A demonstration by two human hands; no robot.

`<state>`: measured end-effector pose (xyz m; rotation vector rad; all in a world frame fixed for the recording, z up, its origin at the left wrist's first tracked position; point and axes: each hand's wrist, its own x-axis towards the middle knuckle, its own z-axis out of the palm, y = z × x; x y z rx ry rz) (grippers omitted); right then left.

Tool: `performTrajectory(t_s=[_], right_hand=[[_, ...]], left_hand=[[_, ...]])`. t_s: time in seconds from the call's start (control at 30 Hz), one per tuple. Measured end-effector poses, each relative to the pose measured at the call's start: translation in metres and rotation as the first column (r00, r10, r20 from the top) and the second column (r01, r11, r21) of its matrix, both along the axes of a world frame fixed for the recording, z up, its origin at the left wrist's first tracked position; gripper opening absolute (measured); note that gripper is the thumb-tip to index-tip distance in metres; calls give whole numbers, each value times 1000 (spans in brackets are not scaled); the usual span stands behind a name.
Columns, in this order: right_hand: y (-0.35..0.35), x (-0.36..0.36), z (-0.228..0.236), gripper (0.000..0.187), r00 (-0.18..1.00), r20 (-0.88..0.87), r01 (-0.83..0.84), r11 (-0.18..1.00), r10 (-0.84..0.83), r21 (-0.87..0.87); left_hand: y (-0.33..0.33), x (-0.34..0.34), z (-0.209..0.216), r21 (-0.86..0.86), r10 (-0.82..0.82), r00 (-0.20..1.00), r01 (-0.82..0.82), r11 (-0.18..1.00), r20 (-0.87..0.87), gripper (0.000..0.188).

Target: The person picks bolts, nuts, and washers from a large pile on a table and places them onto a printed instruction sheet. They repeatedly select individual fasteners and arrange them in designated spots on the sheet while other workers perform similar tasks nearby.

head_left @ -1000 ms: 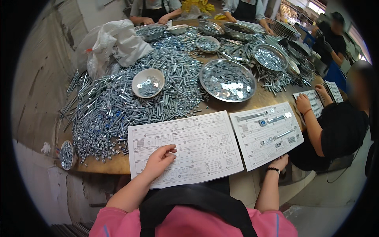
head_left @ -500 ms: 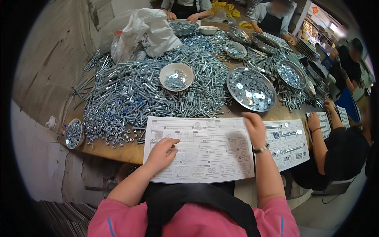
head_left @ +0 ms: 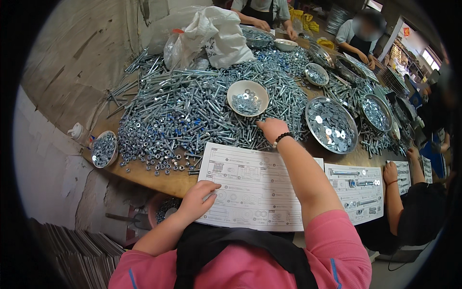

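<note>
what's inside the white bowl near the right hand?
The white bowl holds a loose heap of flat silver washers, well below the rim. Its bottom is covered by them. The right hand reaches into the bolt pile just below it.

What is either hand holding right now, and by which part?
Nothing visibly. The left hand rests flat on the printed sheet; the right hand reaches into the bolt pile.

Bolt pile (head_left: 192, 106) behind sheet (head_left: 252, 192), washer bowl (head_left: 248, 98) on pile.
</note>
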<state>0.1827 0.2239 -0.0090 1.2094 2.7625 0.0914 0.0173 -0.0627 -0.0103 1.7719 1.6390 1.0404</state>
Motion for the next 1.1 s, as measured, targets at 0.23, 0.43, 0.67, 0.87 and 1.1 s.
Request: performTrajectory(t_s=[0.23,0.43,0.67,0.87,1.1], right_hand=[[7,0,-6,15,992,51,-124,974,117,189],[11,22,-11,23,962,-80,-234,941,260,246],[5,14,-22,33,980,-29,-186,957,197,224],[7,4,-13,11,943,37,-330,909,332,256],[18,15,-10,12,897,-10,-431,877,443,214]], left_hand=[[1,-6,-3,-10,2,1000,-2,1000,-1,28],[1,-5,-7,-12,0,1000,0,1000,2,27],[7,1,-4,36,-21,1000,21,999,3,25],[6,1,2,26,-3,1000,2,1000,11,24],[-1,-6,-3,9,22,999,-22,1000,26,23]])
